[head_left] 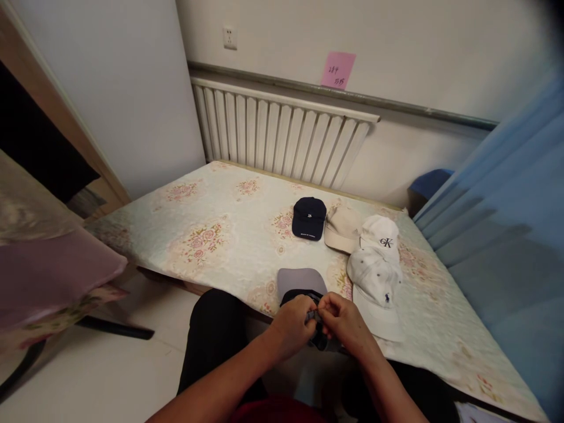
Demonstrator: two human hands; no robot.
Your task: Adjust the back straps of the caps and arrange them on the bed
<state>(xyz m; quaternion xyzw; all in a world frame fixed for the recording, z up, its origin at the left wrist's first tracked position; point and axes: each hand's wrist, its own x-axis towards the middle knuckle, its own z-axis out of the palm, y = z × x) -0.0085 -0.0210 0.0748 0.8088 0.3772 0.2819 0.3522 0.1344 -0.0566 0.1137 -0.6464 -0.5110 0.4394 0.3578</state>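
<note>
A baseball cap with a grey brim and a dark inside lies at the table's front edge, brim pointing away from me. At its near side my left hand is closed on the strap at the back of the cap. My right hand pinches the same strap close beside it, fingertips almost meeting. Just beyond stand a navy cap, a beige cap, a white cap with black letters and an off-white cap with a small dark emblem. The strap's fastening is mostly hidden by my fingers.
A floral cloth covers the table. Behind it are a white radiator and a wall with a pink note. A blue curtain hangs at the right. A cloth-draped chair stands at the left.
</note>
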